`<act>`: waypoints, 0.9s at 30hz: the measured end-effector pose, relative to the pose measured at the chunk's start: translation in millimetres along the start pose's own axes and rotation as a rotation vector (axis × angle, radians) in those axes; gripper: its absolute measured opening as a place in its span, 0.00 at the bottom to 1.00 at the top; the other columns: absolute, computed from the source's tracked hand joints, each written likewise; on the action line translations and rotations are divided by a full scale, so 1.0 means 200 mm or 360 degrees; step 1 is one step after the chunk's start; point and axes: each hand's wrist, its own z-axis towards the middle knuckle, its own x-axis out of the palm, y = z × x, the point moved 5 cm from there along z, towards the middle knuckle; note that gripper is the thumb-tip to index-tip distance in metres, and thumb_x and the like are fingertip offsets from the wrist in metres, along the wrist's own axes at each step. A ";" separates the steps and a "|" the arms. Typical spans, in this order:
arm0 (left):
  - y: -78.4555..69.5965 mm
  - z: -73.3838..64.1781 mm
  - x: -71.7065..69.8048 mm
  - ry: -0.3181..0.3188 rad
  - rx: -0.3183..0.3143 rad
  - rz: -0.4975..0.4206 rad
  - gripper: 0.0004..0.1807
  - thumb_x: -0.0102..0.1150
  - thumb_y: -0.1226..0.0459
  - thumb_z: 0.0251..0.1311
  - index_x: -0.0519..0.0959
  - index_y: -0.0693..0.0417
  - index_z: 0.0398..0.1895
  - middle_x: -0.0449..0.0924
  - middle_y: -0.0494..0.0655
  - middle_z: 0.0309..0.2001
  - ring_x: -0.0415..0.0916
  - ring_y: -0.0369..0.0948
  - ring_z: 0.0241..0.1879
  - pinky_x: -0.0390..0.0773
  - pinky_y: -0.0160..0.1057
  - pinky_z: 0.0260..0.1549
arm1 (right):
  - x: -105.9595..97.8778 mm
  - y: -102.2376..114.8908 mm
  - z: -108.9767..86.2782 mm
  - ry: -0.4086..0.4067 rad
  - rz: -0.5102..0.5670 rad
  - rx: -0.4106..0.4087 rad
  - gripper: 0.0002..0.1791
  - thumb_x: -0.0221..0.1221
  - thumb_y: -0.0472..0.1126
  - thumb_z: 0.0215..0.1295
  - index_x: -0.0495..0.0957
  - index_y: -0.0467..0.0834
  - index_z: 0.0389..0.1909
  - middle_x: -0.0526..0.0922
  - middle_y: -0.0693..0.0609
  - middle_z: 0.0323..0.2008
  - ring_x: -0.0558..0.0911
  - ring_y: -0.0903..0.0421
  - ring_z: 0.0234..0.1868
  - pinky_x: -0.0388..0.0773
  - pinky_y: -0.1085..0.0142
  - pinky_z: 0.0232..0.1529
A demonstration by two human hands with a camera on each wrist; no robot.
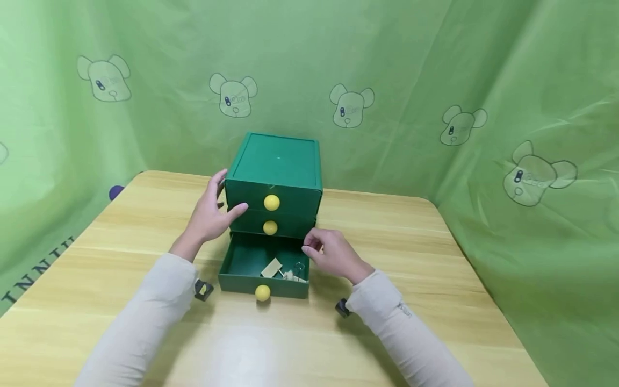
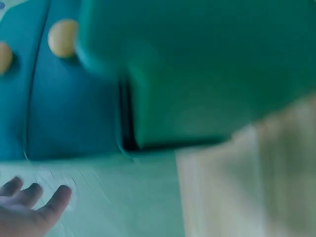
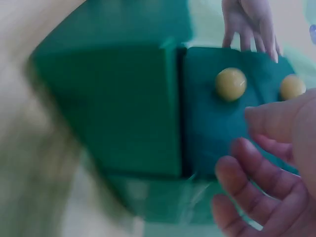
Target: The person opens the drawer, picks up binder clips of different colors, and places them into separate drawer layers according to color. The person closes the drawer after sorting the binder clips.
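A green drawer cabinet (image 1: 275, 161) with round yellow knobs stands on the table. Its bottom drawer (image 1: 237, 284) is pulled out, while the upper two sit closed. Inside the open drawer lie cream binder clips (image 1: 272, 267) with metal wire handles. My left hand (image 1: 208, 212) is at the cabinet's left side, fingers spread and thumb across the front; contact is unclear. To the right of the drawer, just above its edge, hovers my right hand (image 1: 336, 255). Its fingers (image 3: 256, 197) bend loosely with nothing visible between them. The wrist views are blurred.
The cabinet stands on a light wooden table (image 1: 396, 242). Green curtains (image 1: 401, 64) printed with bear heads hang behind and at the sides. A purple round shape (image 1: 116, 192) shows beyond the table's left edge.
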 end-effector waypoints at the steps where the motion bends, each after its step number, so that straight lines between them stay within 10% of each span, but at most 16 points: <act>1: 0.03 -0.02 -0.01 0.0053 -0.0032 0.0043 0.49 0.62 0.50 0.62 0.43 0.51 0.77 0.44 0.55 0.76 0.47 0.56 0.73 0.60 0.60 0.63 | 0.00 -0.03 -0.01 -0.0041 0.0012 0.0044 0.07 0.63 0.40 0.64 0.74 0.44 0.30 0.76 0.55 0.26 0.74 0.59 0.29 0.76 0.64 0.32; 7: 0.20 -0.20 -0.02 0.0525 -0.0087 0.0301 0.56 0.67 0.49 0.56 0.43 0.63 0.76 0.42 0.64 0.75 0.49 0.65 0.69 0.57 0.63 0.62 | 0.02 -0.19 -0.09 -0.0101 0.0108 0.0312 0.26 0.71 0.48 0.54 0.67 0.38 0.39 0.73 0.40 0.38 0.73 0.48 0.39 0.72 0.59 0.38; 11: 0.24 -0.29 0.02 0.0797 -0.0040 0.0274 0.68 0.77 0.53 0.43 0.36 0.66 0.75 0.33 0.66 0.75 0.38 0.65 0.71 0.46 0.63 0.66 | 0.07 -0.23 -0.13 0.0206 0.0141 0.0323 0.54 0.76 0.50 0.45 0.55 0.37 0.69 0.63 0.38 0.66 0.68 0.40 0.63 0.69 0.48 0.59; 15: 0.24 -0.31 0.07 0.0967 -0.0076 0.0257 0.76 0.81 0.55 0.34 0.30 0.63 0.75 0.28 0.66 0.75 0.33 0.63 0.72 0.40 0.61 0.67 | 0.11 -0.21 -0.14 0.0501 0.0105 0.0189 0.75 0.79 0.51 0.37 0.35 0.34 0.75 0.42 0.37 0.75 0.50 0.40 0.73 0.51 0.49 0.70; 21: 0.24 -0.30 0.10 0.0977 -0.0151 0.0371 0.78 0.81 0.53 0.33 0.29 0.62 0.75 0.30 0.68 0.75 0.36 0.63 0.72 0.42 0.60 0.68 | 0.15 -0.18 -0.12 0.0528 0.0094 0.0148 0.79 0.79 0.55 0.34 0.31 0.35 0.75 0.36 0.39 0.76 0.42 0.44 0.75 0.44 0.53 0.71; 27: 0.22 -0.23 0.07 0.0842 -0.0101 0.0517 0.63 0.77 0.56 0.44 0.44 0.69 0.74 0.49 0.70 0.72 0.53 0.64 0.68 0.54 0.60 0.65 | 0.12 -0.19 -0.07 0.0387 0.0035 0.0234 0.67 0.77 0.54 0.40 0.47 0.32 0.74 0.55 0.38 0.72 0.58 0.43 0.71 0.55 0.52 0.69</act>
